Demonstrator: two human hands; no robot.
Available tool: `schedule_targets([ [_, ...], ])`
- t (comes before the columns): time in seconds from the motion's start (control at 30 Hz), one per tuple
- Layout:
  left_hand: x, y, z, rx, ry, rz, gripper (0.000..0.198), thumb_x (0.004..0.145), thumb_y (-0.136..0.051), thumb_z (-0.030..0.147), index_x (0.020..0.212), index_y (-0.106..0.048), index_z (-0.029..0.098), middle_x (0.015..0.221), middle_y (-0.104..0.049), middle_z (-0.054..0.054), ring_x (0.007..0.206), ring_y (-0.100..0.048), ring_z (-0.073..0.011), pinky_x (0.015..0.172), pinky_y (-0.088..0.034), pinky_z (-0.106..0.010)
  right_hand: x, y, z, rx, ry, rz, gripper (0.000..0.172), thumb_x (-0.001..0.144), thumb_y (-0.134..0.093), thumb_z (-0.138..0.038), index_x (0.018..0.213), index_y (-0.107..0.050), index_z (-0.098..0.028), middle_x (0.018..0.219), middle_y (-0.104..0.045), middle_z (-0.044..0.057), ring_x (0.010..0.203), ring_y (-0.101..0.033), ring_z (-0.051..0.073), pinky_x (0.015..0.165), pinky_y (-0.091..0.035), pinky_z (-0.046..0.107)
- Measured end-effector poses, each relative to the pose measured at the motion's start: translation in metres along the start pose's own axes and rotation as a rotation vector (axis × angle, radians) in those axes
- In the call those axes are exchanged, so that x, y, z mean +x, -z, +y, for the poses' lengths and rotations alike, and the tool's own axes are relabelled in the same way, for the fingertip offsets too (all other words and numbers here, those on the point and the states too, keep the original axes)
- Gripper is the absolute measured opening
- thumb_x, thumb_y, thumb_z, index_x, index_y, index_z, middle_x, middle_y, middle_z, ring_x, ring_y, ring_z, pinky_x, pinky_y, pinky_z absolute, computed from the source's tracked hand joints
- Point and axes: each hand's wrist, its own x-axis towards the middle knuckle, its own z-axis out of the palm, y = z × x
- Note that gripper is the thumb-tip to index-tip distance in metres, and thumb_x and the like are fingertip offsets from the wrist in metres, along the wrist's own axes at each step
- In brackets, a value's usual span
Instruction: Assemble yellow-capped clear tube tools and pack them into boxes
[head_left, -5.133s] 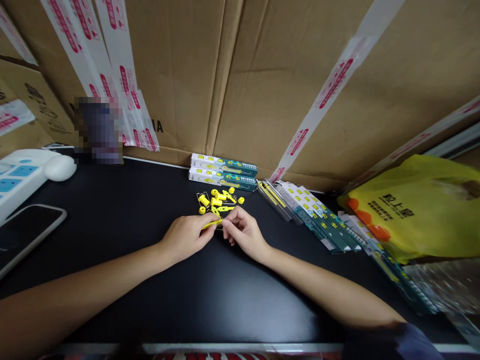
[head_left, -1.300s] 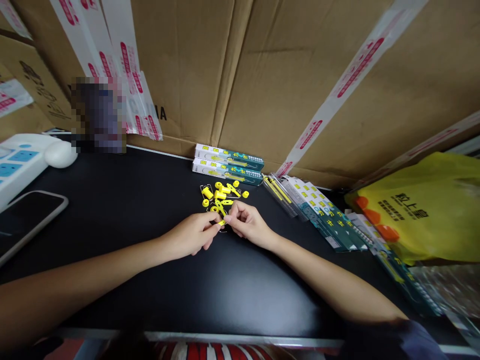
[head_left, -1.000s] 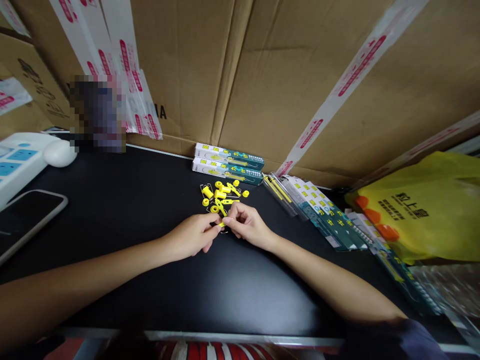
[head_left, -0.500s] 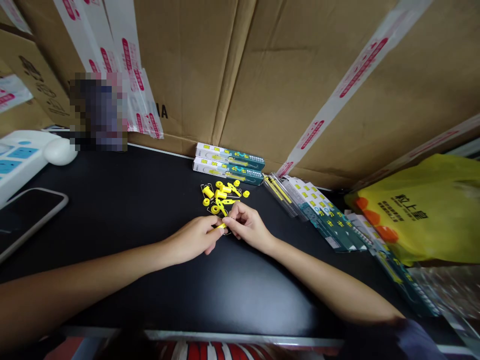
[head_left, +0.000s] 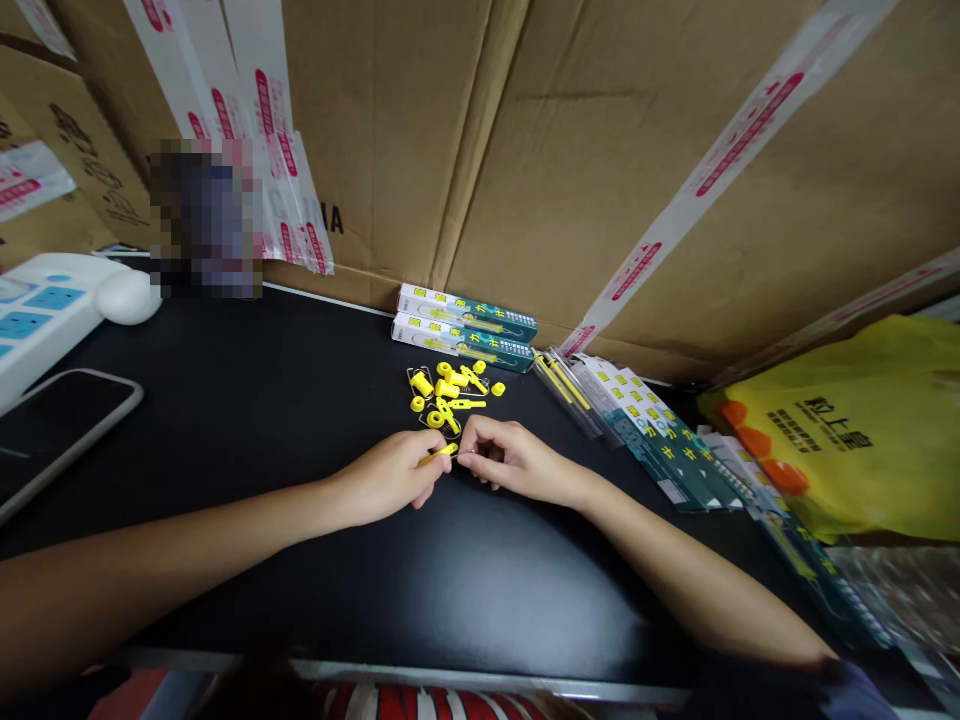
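Between the thumb and fingers of my left hand [head_left: 401, 472] is a small yellow plastic piece [head_left: 448, 451], its tip poking out to the right. My right hand [head_left: 506, 455] is closed in a pinch just to the right, on a thin metal wire part [head_left: 466, 454], partly hidden by the fingers. The fingertips of both hands are close together above the black tabletop. Just beyond them lies a loose pile of yellow plastic parts [head_left: 448, 387], caps and flat strips, with bent metal wire hooks and springs among them.
Two printed boxes [head_left: 465, 340] lie behind the pile. Clear tubes with yellow strips [head_left: 562, 385] and more boxes [head_left: 660, 440] lie to the right, beside a yellow bag [head_left: 847, 430]. At left are a phone [head_left: 60, 430] and a power strip [head_left: 52, 300]. Cardboard [head_left: 390, 130] stands behind.
My right hand has turned and drawn slightly right, away from the left fingertips. My left hand keeps its grip on the yellow piece. The whole view has shifted a little.
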Motion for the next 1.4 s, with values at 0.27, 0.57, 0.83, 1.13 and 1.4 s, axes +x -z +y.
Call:
schedule_targets([
  [0.27, 0.001, 0.003, 0.003, 0.046, 0.019, 0.004, 0.026, 0.092, -0.036, 0.036, 0.073, -0.043, 0.02, 0.048, -0.047, 0.006, 0.043, -0.042, -0.0097, 0.046, -0.03, -0.021, 0.001, -0.011, 0.01, 0.071, -0.098, 0.162, 0.023, 0.086, -0.059, -0.038, 0.079, -0.049, -0.019, 0.063, -0.057, -0.003, 0.048, -0.056, 0.009, 0.038, -0.048, 0.017],
  [0.57, -0.006, 0.004, 0.009, 0.371, -0.04, 0.12, 0.011, 0.091, -0.036, 0.024, 0.098, -0.044, 0.02, 0.077, -0.061, -0.002, 0.065, -0.058, -0.0159, 0.058, -0.038, -0.025, 0.001, -0.013, 0.011, 0.088, -0.083, 0.18, 0.026, 0.084, -0.061, -0.04, 0.077, -0.051, -0.018, 0.064, -0.06, -0.002, 0.047, -0.057, 0.008, 0.038, -0.048, 0.016],
  [0.83, -0.006, 0.001, 0.005, 0.639, -0.063, 0.063, 0.015, 0.093, -0.032, 0.022, 0.104, -0.041, 0.019, 0.083, -0.065, -0.006, 0.072, -0.063, -0.0209, 0.056, -0.037, -0.025, 0.004, -0.016, 0.016, 0.223, -0.099, 0.18, 0.03, 0.082, -0.064, -0.042, 0.076, -0.049, -0.017, 0.062, -0.06, -0.002, 0.044, -0.053, 0.006, 0.034, -0.043, 0.014],
  [1.13, -0.008, 0.001, 0.008, 0.521, -0.061, 0.043, 0.011, 0.093, -0.033, 0.019, 0.1, -0.042, 0.018, 0.083, -0.064, -0.007, 0.072, -0.062, -0.0206, 0.059, -0.038, -0.026, 0.001, -0.021, 0.017, 0.089, -0.04, 0.247, 0.026, 0.083, -0.063, -0.038, 0.075, -0.051, -0.018, 0.062, -0.061, -0.002, 0.045, -0.054, 0.007, 0.037, -0.043, 0.015],
  [1.4, -0.011, -0.002, 0.014, 0.678, -0.006, 0.031, 0.02, 0.093, -0.031, 0.02, 0.108, -0.043, 0.016, 0.077, -0.065, -0.009, 0.067, -0.064, -0.0243, 0.053, -0.037, -0.027, 0.002, -0.023, 0.015, 0.139, -0.068, 0.262, 0.029, 0.082, -0.063, -0.043, 0.075, -0.051, -0.017, 0.061, -0.06, -0.002, 0.044, -0.053, 0.007, 0.034, -0.041, 0.015],
])
